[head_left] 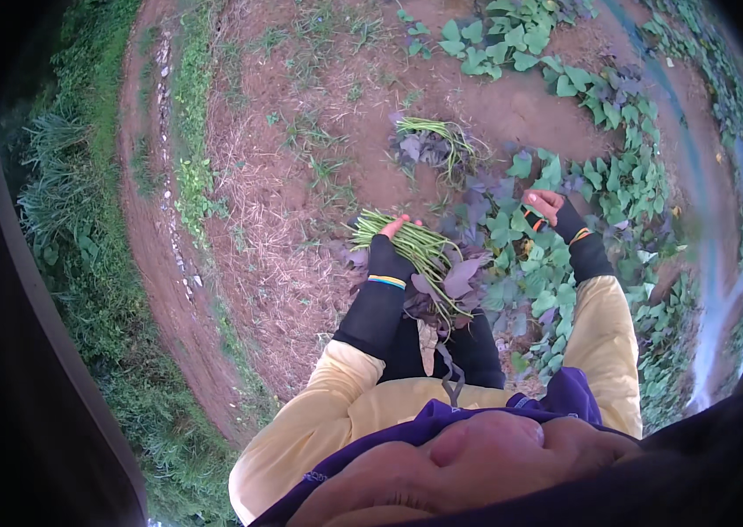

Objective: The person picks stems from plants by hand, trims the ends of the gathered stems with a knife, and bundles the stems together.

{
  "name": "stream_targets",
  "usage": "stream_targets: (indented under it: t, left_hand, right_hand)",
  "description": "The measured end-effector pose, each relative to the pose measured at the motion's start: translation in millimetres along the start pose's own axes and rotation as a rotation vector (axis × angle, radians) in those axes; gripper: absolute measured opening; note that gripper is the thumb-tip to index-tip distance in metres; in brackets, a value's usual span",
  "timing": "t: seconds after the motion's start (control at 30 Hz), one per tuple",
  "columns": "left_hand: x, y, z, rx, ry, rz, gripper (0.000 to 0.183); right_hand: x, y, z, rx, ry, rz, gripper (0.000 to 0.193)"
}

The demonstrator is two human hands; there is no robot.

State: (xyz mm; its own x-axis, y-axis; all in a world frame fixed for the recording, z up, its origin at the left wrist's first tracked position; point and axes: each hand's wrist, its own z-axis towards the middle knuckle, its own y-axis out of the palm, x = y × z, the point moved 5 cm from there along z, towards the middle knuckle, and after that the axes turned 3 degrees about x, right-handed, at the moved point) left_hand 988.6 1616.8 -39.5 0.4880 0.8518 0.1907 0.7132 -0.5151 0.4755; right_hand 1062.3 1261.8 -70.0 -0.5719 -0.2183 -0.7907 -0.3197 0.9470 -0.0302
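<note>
My left hand (386, 241), in a black sleeve cover with a striped wristband, is closed round a thick bundle of sweet potato vine cuttings (424, 250). The green stems lie across the palm, and the purple leaves (462, 277) hang toward my lap. On the right, my right hand (547, 204) is closed over the growing sweet potato vines (556, 263). A small black-and-orange handled tool (533, 220) shows beneath its fingers; the working end is hidden among the leaves. Ahead of both hands, another bundle of cuttings (437, 145) lies on the soil.
Green and purple vines (622, 114) spread along the right and far side. Bare reddish soil (512, 110) lies ahead, with dry straw and grass tufts (275, 237) to the left. Further left run a dirt path (147, 176) and thick green growth (81, 272).
</note>
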Motion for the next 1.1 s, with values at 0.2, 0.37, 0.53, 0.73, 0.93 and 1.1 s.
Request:
stream_targets:
  t: [0.2,0.37,0.53,0.73,0.93,1.1]
  left_hand:
    - [1.9,11.7,206.7,0.216,0.013,-0.108,0.022]
    - [-22.2,-7.1,387.5,0.298,-0.015,-0.274,0.021]
    - [-20.4,-22.8,494.7,0.279,-0.057,-0.312,0.019]
    - [-2.6,-77.5,535.2,0.225,0.113,-0.127,0.02]
    - [-8.8,-81.3,527.7,0.179,-0.055,-0.285,0.025]
    - [4.9,-98.9,512.7,0.102,0.394,0.349,0.034]
  right_hand:
    - [2.7,0.2,207.6,0.046,0.047,-0.295,0.055]
    - [36.6,48.1,372.1,0.024,0.043,-0.631,0.072]
    - [114.1,93.0,518.4,-0.055,0.187,-0.767,0.086]
    - [143.8,174.5,561.2,0.012,0.223,-0.95,0.068]
    - [138.1,172.6,563.3,0.095,0.29,-1.125,0.06]
    - [154.3,185.4,554.2,-0.068,0.186,-1.221,0.097]
